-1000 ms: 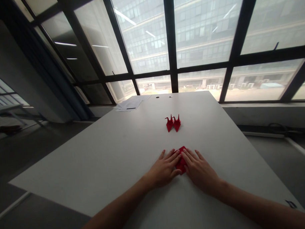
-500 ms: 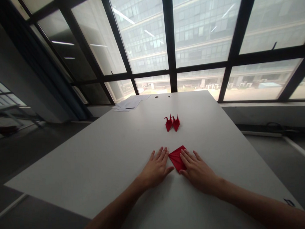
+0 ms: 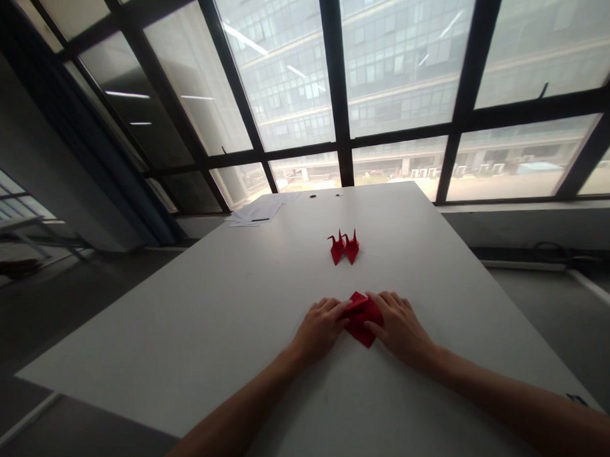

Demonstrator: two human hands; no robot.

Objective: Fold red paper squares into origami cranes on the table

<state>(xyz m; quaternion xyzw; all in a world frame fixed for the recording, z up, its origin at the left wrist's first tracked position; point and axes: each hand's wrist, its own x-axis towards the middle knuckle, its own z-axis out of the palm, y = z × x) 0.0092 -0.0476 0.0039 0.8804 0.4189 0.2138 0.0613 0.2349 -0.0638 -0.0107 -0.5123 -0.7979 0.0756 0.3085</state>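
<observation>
A folded red origami paper (image 3: 361, 323) lies on the white table between my hands, with a flap lifted near its far corner. My left hand (image 3: 321, 328) pinches the left corner of the paper between thumb and fingers. On the right side, my right hand (image 3: 398, 325) has its fingers and thumb on the paper, gripping that edge. Parts of both side corners are hidden under my fingers. Farther off stand two finished red paper cranes (image 3: 344, 249), side by side and touching or nearly so.
The white table (image 3: 188, 326) stretches away to large dark-framed windows (image 3: 399, 65). White paper sheets (image 3: 259, 209) with a dark pen (image 3: 260, 220) lie at the far left edge. A dark mark (image 3: 577, 399) is at the near right edge. A dark curtain (image 3: 97, 149) hangs at left.
My left hand, flat on the table beside the paper before, now pinches its left corner. A flap has been raised. My right hand has shifted from lying flat on the paper to its right edge.
</observation>
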